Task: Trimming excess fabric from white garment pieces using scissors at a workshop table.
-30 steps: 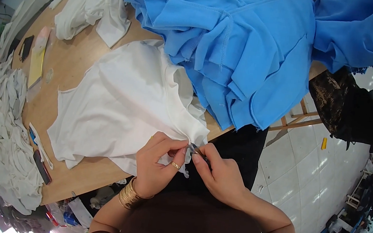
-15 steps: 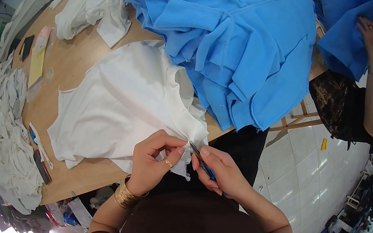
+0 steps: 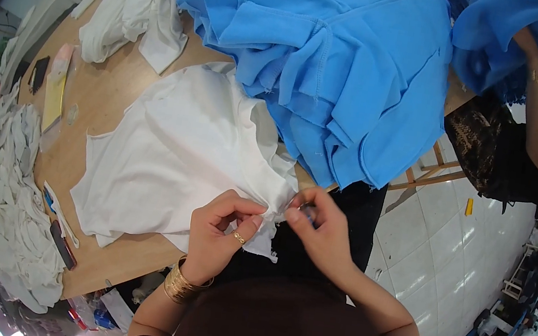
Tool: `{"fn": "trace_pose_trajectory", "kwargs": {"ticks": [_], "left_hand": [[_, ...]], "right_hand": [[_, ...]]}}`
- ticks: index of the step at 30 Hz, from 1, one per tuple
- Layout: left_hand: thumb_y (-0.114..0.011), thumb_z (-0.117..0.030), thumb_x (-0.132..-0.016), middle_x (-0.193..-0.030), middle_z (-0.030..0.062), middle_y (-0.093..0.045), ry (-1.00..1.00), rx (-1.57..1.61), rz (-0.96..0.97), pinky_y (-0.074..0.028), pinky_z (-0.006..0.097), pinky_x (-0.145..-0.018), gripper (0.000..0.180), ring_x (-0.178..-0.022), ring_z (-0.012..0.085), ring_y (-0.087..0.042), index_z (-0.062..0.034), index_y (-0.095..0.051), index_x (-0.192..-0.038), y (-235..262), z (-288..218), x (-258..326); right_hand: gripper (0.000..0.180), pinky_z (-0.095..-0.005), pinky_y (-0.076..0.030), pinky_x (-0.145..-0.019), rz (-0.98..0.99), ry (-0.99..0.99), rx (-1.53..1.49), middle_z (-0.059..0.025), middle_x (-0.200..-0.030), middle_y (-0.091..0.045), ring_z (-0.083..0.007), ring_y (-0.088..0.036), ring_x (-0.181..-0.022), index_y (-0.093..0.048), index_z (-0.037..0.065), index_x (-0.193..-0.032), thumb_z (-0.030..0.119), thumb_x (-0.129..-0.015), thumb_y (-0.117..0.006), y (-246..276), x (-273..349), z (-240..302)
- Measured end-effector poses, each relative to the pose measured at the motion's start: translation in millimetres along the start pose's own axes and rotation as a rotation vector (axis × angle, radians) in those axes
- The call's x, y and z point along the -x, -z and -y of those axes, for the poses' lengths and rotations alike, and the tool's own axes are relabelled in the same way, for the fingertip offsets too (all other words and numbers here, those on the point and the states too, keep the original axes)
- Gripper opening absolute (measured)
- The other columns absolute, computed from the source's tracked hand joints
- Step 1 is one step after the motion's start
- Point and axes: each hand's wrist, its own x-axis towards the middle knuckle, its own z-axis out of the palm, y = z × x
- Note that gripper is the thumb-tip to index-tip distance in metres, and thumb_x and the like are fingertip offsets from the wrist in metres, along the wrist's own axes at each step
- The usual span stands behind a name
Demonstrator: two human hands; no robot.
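A white garment (image 3: pixel 168 154) of thin knit lies spread over the table's near side, its gathered edge drawn toward me. My left hand (image 3: pixel 223 227) pinches that edge between thumb and forefinger. Close by on the right, my right hand (image 3: pixel 321 234) is curled round small blue-handled thread snips (image 3: pixel 307 212). Most of the snips are covered by the fingers, and their blades are hard to make out. The right fingertips are beside the garment's edge; whether they touch the cloth I cannot tell.
Blue garments (image 3: pixel 359 64) are piled at the far side of the wooden table (image 3: pixel 103 97). White cloth heaps (image 3: pixel 13 201) lie left, near a phone (image 3: pixel 62 243) and yellow paper (image 3: pixel 53 103). A co-worker's arm (image 3: pixel 536 102) handles blue cloth at right.
My right hand has turned and lifted slightly, so the snips' blades no longer point plainly at the edge. My left hand keeps its pinch. The co-worker's hand has shifted with the blue cloth.
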Motion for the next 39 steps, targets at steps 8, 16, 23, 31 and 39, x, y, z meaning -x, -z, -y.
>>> {"fn": "trace_pose_trajectory", "kwargs": {"ticks": [8, 16, 23, 31, 39], "left_hand": [[-0.064, 0.001, -0.076, -0.074, 0.0044, -0.055, -0.107, -0.260, 0.003, -0.043, 0.022, -0.062, 0.015, -0.066, 0.0107, -0.053, -0.0015, -0.066, -0.091, 5, -2, 1], [-0.065, -0.002, -0.077, -0.075, 0.0064, -0.058, -0.208, -0.462, 0.030, -0.048, 0.026, -0.065, 0.011, -0.066, 0.0164, -0.058, -0.0021, -0.063, -0.088, 1, -7, -8], [-0.070, -0.004, -0.076, -0.075, 0.0068, -0.059, -0.065, -0.377, 0.045, -0.048, 0.026, -0.064, 0.015, -0.066, 0.0172, -0.059, -0.0026, -0.063, -0.089, -8, -8, -9], [-0.066, -0.005, -0.080, -0.074, 0.0064, -0.057, -0.102, -0.501, 0.145, -0.046, 0.028, -0.059, 0.012, -0.064, 0.0170, -0.055, -0.0038, -0.064, -0.092, -1, -16, -11], [-0.066, -0.005, -0.080, -0.073, 0.0060, -0.056, -0.109, -0.481, 0.140, -0.045, 0.026, -0.059, 0.012, -0.062, 0.0161, -0.054, -0.0030, -0.064, -0.091, -5, -16, -10]], "right_hand": [[0.033, -0.0268, -0.034, -0.051, 0.165, 0.068, 0.122, -0.0042, -0.060, -0.042, -0.0080, -0.035, -0.058, -0.055, 0.001, -0.083, 0.030, -0.081, -0.069, 20, -27, 1], [0.034, -0.0296, -0.033, -0.050, 0.203, 0.032, 0.194, -0.0076, -0.060, -0.043, -0.0151, -0.035, -0.053, -0.051, 0.000, -0.076, 0.029, -0.078, -0.069, 25, -30, 21], [0.026, -0.0211, -0.032, -0.051, 0.284, 0.080, 0.198, 0.0021, -0.060, -0.042, -0.0047, -0.037, -0.058, -0.055, 0.001, -0.079, 0.019, -0.076, -0.073, 27, -29, 30], [0.029, -0.0242, -0.037, -0.052, 0.301, 0.166, 0.311, -0.0041, -0.063, -0.048, -0.0099, -0.042, -0.055, -0.055, 0.002, -0.083, 0.019, -0.071, -0.076, 37, -33, 30], [0.025, -0.0242, -0.037, -0.052, 0.340, 0.222, 0.311, -0.0054, -0.061, -0.047, -0.0122, -0.044, -0.054, -0.055, 0.003, -0.083, 0.016, -0.072, -0.073, 37, -34, 29]]}}
